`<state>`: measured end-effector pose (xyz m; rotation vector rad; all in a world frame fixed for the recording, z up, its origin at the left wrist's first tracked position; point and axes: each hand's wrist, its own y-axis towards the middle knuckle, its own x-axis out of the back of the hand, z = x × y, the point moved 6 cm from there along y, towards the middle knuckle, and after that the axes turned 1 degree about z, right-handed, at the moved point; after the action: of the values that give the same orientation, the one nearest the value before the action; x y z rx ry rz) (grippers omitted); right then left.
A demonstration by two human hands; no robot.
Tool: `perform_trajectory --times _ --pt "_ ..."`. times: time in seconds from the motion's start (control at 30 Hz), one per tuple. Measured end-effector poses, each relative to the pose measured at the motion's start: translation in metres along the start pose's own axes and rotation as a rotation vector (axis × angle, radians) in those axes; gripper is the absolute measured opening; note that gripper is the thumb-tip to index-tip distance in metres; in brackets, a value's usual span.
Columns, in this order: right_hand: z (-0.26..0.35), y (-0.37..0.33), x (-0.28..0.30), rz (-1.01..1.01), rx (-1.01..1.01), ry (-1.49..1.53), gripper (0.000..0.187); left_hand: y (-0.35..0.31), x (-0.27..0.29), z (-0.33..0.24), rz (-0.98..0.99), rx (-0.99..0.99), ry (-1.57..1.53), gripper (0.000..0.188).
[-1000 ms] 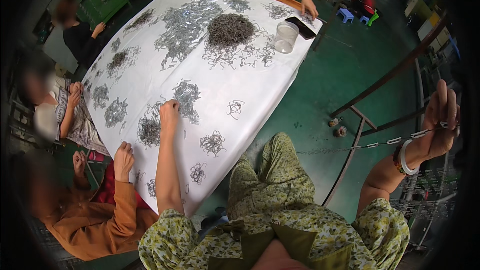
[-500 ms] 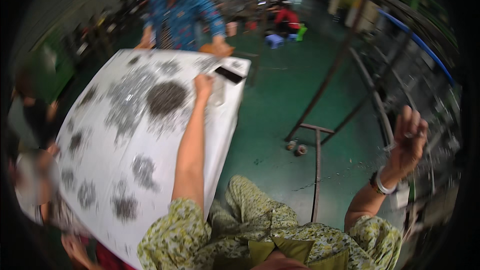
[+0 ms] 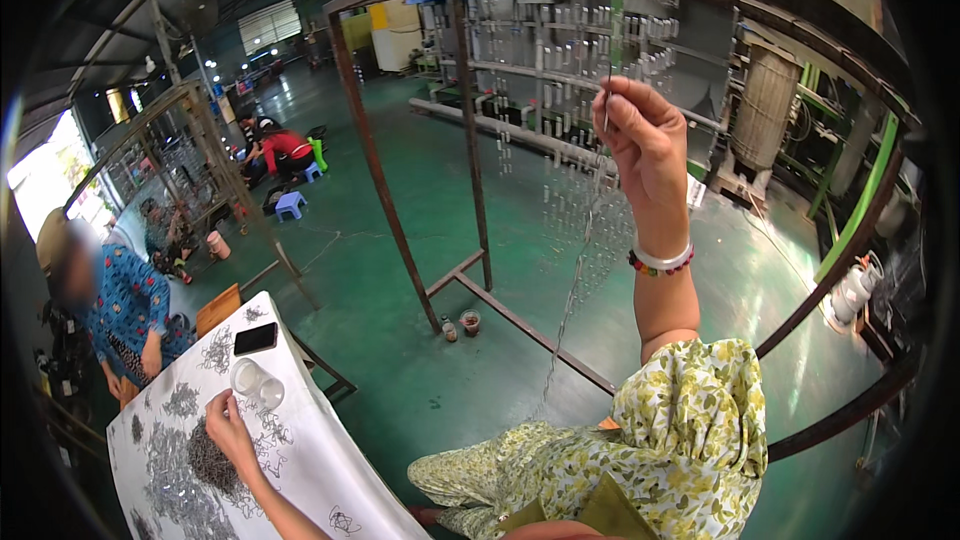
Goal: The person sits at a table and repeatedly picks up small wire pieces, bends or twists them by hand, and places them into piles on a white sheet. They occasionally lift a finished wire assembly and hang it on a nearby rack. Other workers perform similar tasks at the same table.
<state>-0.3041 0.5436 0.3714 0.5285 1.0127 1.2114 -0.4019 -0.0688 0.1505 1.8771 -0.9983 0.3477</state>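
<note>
My right hand [image 3: 643, 155] is raised beside the hanging pieces, thumb and fingertips pinching a thin dark wire-like piece [image 3: 609, 100]. Behind it, rows of small shiny metal pieces [image 3: 575, 15] hang on thin strands from a dark metal frame [image 3: 372, 150]. At the lower left, my left hand [image 3: 230, 430] is over the white-covered table [image 3: 330, 460], its fingers drawn together; what they hold, if anything, is too small to make out. A heap of small dark wire pieces [image 3: 210, 460] lies beside that hand, and clear plastic cups [image 3: 258, 383] stand just beyond its fingertips.
A black phone [image 3: 256, 339] lies at the table's far end. Across the table stands a person in a blue patterned shirt [image 3: 135, 290]. Two small containers [image 3: 469, 320] sit on the green floor by the frame's foot. A blue stool [image 3: 291, 204] stands farther back.
The view has swung right, bringing the hanging pieces into sight. My right hand now pinches a thin piece up by them. My left hand stays over the table near the cups.
</note>
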Motion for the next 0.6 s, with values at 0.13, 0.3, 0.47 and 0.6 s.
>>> perform_trajectory --times 0.13,0.3,0.47,0.6 --pt "0.027 0.008 0.032 -0.082 0.053 -0.083 0.020 -0.016 0.039 -0.041 0.031 0.001 0.002 0.016" --pt "0.056 0.017 0.070 -0.127 0.104 -0.124 0.019 -0.032 0.055 -0.073 0.100 -0.043 -0.010 0.015" --pt "0.085 0.025 0.106 -0.171 0.129 -0.210 0.021 -0.045 0.059 -0.092 0.114 -0.040 -0.012 0.015" --pt "0.109 0.034 0.134 -0.223 0.156 -0.279 0.022 -0.047 0.064 -0.105 0.119 -0.034 -0.041 0.014"
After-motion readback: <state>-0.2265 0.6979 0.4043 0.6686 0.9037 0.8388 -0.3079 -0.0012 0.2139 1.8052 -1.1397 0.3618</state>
